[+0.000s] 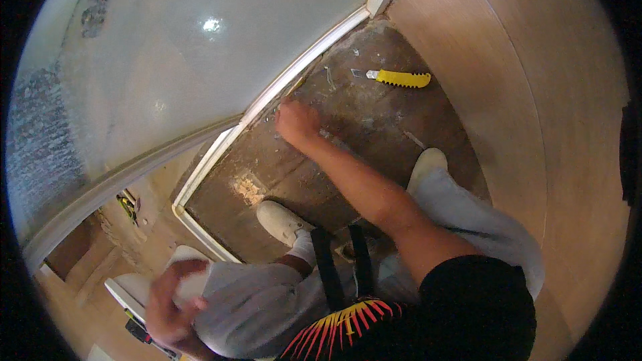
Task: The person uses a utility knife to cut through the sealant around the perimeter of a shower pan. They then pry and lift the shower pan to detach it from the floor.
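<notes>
The right hand [298,122] is hanging over the floor, its fingers curled in close beside the white frame strip [309,55]; whether it is gripping something small I cannot tell. The left hand [175,302], blurred, is hovering by the grey trousers [261,304], its thumb and fingers loosely bent and parted, apparently holding nothing. The strip is edging the floor, running diagonally, narrow and dirty along its inner side, then turning a corner at the lower left. The brown floor [394,117] is looking scuffed and dusty, with scraps and a pale crumbly patch [249,190] lying on it. A yellow utility knife [402,79] is lying near the wood-look panel [508,73], its blade pointing left. Two light shoes [282,220] are standing on the floor. Cloudy glass [200,67] is filling the upper left; beyond the strip, a black-and-yellow tool [127,206] is lying on paler flooring [164,190].
</notes>
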Demonstrator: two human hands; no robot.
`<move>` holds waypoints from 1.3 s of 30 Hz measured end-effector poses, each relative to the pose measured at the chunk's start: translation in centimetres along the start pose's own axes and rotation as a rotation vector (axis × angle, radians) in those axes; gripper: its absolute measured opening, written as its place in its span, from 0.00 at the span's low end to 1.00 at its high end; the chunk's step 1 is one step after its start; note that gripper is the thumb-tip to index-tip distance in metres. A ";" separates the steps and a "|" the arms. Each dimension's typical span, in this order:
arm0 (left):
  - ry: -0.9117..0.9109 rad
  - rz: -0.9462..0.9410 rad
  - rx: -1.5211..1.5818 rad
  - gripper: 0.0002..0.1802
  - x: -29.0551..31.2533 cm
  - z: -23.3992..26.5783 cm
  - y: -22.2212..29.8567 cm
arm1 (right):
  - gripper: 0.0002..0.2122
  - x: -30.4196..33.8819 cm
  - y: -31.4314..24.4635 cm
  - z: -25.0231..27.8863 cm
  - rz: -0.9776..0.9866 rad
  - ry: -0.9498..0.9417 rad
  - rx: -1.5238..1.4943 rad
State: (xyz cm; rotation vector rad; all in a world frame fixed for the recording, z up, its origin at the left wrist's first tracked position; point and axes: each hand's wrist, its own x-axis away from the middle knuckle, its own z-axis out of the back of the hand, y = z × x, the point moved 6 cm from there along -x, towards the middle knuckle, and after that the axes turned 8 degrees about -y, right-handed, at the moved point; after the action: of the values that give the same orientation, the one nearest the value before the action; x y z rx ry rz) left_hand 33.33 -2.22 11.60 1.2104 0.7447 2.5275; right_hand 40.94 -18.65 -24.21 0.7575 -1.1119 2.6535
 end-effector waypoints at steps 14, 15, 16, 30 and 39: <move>-0.165 -0.001 0.255 0.27 -32.6 -14.4 -12.1 | 0.12 6.4 -1.2 -1.1 -0.080 0.272 -0.124; -0.155 -0.009 0.254 0.26 -32.7 -13.9 -12.6 | 0.12 6.3 -1.4 -1.0 -0.062 0.270 -0.116; -0.167 -0.021 0.257 0.26 -32.4 -14.0 -12.5 | 0.12 6.7 -1.1 -1.0 -0.065 0.266 -0.105; 0.226 0.086 0.698 0.24 -15.4 -10.4 -26.7 | 0.14 5.9 2.6 -1.8 0.333 -0.373 0.080; 0.095 -0.051 0.473 0.20 -18.5 -13.6 -21.4 | 0.25 5.6 15.8 18.4 -0.126 -0.080 0.828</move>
State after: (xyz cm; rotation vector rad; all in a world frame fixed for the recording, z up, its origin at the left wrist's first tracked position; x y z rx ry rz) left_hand 34.30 3.34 -19.30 1.1822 1.4368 2.4569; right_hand 37.97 -43.05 -20.13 1.0039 0.0920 2.9459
